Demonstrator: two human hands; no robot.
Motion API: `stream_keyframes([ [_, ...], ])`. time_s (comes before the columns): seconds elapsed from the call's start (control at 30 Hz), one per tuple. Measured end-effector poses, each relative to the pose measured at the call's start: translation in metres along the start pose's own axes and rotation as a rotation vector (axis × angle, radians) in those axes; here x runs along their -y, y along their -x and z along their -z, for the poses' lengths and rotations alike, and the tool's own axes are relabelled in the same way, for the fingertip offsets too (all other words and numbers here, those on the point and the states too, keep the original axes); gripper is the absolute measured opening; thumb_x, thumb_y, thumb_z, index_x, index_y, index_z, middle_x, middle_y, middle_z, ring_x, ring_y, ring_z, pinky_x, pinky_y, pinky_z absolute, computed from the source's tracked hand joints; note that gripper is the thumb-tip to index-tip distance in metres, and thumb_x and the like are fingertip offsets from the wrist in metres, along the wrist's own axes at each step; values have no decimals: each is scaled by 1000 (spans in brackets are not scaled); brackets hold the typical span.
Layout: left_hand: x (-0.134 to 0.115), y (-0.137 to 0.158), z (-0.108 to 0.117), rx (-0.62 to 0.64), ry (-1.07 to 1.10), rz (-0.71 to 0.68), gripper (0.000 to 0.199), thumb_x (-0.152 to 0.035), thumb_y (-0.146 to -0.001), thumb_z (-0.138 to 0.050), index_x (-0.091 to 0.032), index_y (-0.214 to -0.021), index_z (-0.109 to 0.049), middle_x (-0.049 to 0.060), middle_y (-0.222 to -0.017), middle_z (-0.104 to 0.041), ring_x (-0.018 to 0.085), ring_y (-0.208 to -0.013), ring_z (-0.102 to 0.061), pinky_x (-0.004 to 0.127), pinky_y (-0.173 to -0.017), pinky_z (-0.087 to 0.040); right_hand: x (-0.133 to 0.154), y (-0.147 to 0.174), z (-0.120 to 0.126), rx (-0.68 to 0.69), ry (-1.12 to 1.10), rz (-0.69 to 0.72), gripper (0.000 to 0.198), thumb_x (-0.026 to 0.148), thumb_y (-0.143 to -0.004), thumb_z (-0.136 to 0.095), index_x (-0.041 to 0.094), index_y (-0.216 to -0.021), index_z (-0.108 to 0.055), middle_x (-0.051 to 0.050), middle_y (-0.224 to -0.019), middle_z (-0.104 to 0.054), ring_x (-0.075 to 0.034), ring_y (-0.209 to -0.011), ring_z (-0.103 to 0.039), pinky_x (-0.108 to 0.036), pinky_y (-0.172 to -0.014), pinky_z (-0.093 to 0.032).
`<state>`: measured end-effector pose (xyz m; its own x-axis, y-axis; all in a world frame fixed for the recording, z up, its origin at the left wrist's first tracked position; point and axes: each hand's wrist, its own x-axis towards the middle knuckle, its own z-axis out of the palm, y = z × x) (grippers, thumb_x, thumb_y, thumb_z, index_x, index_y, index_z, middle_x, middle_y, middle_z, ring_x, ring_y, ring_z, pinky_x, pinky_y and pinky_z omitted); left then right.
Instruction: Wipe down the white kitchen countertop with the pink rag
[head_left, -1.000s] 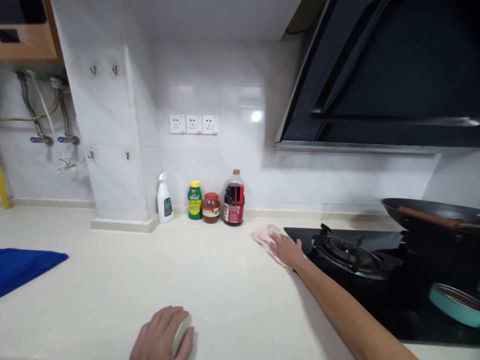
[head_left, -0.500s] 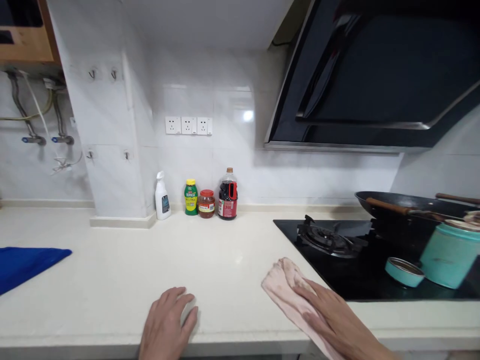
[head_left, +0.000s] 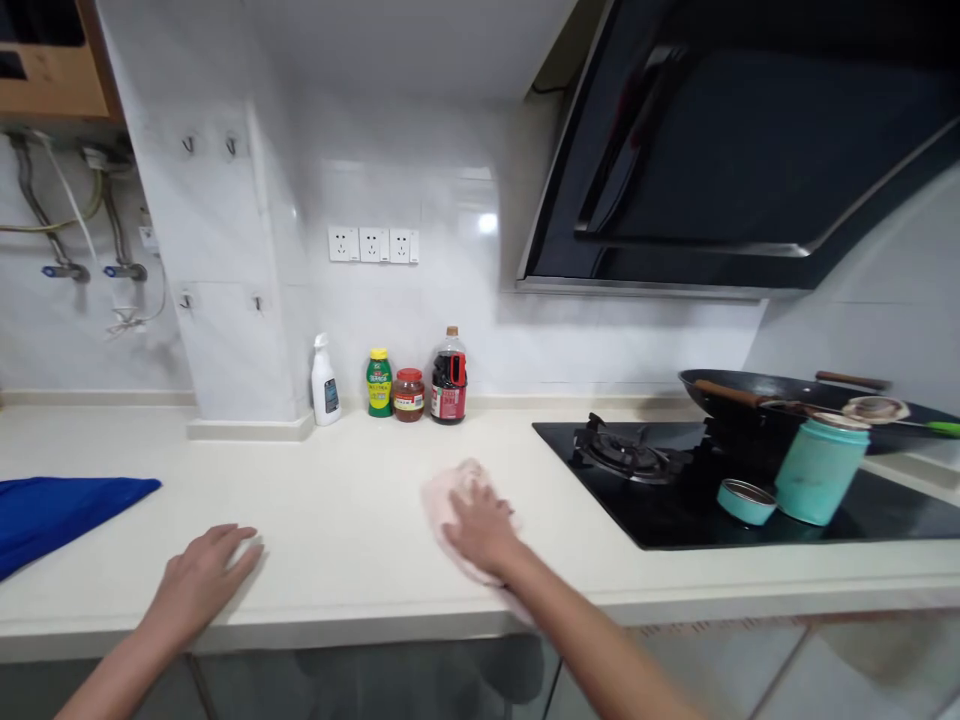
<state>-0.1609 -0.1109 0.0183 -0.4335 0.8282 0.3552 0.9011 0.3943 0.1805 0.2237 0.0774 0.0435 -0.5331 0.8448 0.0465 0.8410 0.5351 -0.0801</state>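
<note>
Containers, far edge of countertop (head_left: 330, 510), left to right: white spray bottle (head_left: 325, 385), opaque, contents not visible; green bottle (head_left: 379, 388) with yellow cap, contents not visible; jar (head_left: 409, 398) with red lid, reddish-brown contents; large bottle (head_left: 448, 382) with brown cap and red handle, dark liquid inside, upper part clear. All four upright.

Right side, on black cooktop (head_left: 675, 525): teal canister (head_left: 821, 475), contents hidden; teal shallow dish (head_left: 746, 503) just left of it, interior seen too obliquely to judge. Wok (head_left: 784, 385) behind both, at the far right; contents cannot be made out.

Pink cloth (head_left: 439, 495): spread on the countertop near the middle, left of the cooktop and nearer than the bottles. Right hand (head_left: 484, 525) lies on top of it, fingers splayed; cloth shows at the far and left sides of the hand. Blur: cannot tell whether the fingers pinch the fabric. Left hand (head_left: 204, 575) well apart, to the left, near the front edge; fingers loosely bent, grasping nothing visible. Contact with the surface uncertain.

Counts: pink cloth, 1; wall containers, 4; teal pieces, 2; wok, 1; wall sockets (head_left: 373, 245), 3; blue sheet (head_left: 67, 515) at left, 1.
</note>
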Motion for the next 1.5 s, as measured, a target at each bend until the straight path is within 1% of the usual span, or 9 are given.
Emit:
stream_keyframes([
  [0.17,25,-10,7,23,15,3,55,-54,-90,-38,-22,-113,-77,13,-129,-71,37,-126,-61,49,-103,-49,128,36,-22,-105,-139,546,60,69,-102,-57,39,-152,-43,-12,-166,-21,-44,-148,-24,-66,-114,-30],
  [0.33,25,-10,15,21,-75,35,57,-53,-91,-36,-22,-117,-76,16,-131,-69,39,-126,-59,53,-100,-48,139,61,-31,-365,-21,764,55,45,-91,-83,31,-135,-53,-10,-144,-47,-33,-122,-50,-47,-94,-51],
  [0.6,18,1,20,13,-70,101,57,-51,-95,-36,-19,-123,-75,17,-136,-67,40,-131,-55,54,-103,-45,-64,96,-75,-678,-64,592,46,56,-99,-68,26,-133,-65,-16,-136,-55,-35,-117,-52,-46,-92,-48],
  [0.77,17,2,20,19,-62,113,56,-51,-95,-37,-19,-123,-74,16,-137,-66,39,-131,-55,54,-104,-45,-210,124,-81,-585,8,305,51,65,-100,-52,27,-127,-74,-17,-135,-57,-37,-121,-52,-51,-101,-46],
  [0.87,18,1,18,19,-61,115,55,-51,-96,-37,-20,-123,-73,16,-137,-66,39,-132,-55,54,-105,-44,-239,131,-78,-560,82,145,60,68,-98,-46,24,-127,-74,-19,-133,-56,-40,-120,-51,-53,-96,-47],
  [1.0,20,-1,15,6,-34,123,53,-50,-95,-40,-20,-122,-74,16,-136,-66,39,-131,-54,54,-105,-44,-179,124,-82,-570,152,106,52,65,-95,-58,28,-130,-72,-17,-133,-56,-41,-120,-47,-50,-91,-47],
  [1.2,24,-1,15,15,-10,143,54,-52,-94,-41,-21,-123,-73,16,-139,-64,40,-132,-53,55,-106,-43,17,82,-107,-859,-54,507,37,58,-98,-64,29,-121,-70,-14,-130,-53,-37,-112,-49,-47,-84,-44],
  [1.33,25,-2,18,20,4,178,54,-53,-92,-42,-22,-122,-74,15,-140,-64,40,-133,-54,55,-108,-43,121,60,-107,-800,-153,552,37,52,-93,-71,30,-121,-66,-12,-124,-54,-36,-107,-47,-47,-81,-43],
  [1.5,28,-4,19,21,9,185,53,-52,-90,-43,-23,-120,-75,15,-141,-65,40,-133,-54,55,-107,-44,126,63,-91,-687,-151,649,39,48,-91,-75,29,-123,-64,-10,-125,-53,-33,-107,-47,-44,-83,-42],
])
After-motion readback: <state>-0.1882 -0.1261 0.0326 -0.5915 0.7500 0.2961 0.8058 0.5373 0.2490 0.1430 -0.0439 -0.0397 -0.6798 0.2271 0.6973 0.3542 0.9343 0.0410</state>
